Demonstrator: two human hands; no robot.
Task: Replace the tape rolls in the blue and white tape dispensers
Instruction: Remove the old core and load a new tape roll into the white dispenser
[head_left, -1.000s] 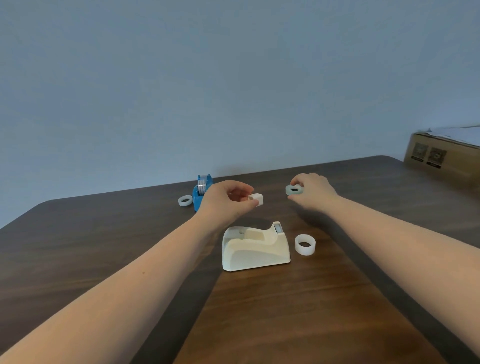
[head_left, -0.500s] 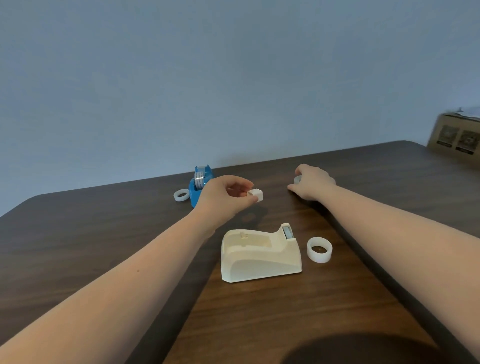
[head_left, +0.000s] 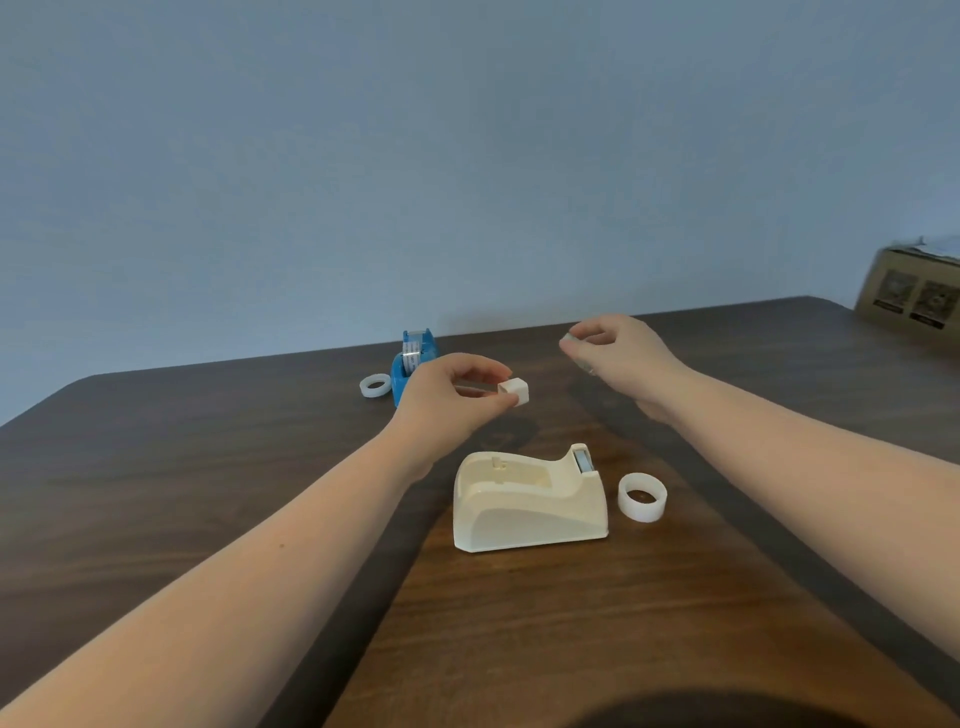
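The right hand, half a second earlier pressed to the table, was raised pinching probably a tape roll; the spool core stayed gripped in the left hand above the empty white dispenser.

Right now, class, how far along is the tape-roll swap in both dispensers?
Done: the white dispenser sits empty. In hand: the left hand holds its small white hub, and the right hand pinches something mostly hidden. Left: load the roll beside it; the blue dispenser still holds tape.

Left hand pinches white spindle; right hand maybe roll.
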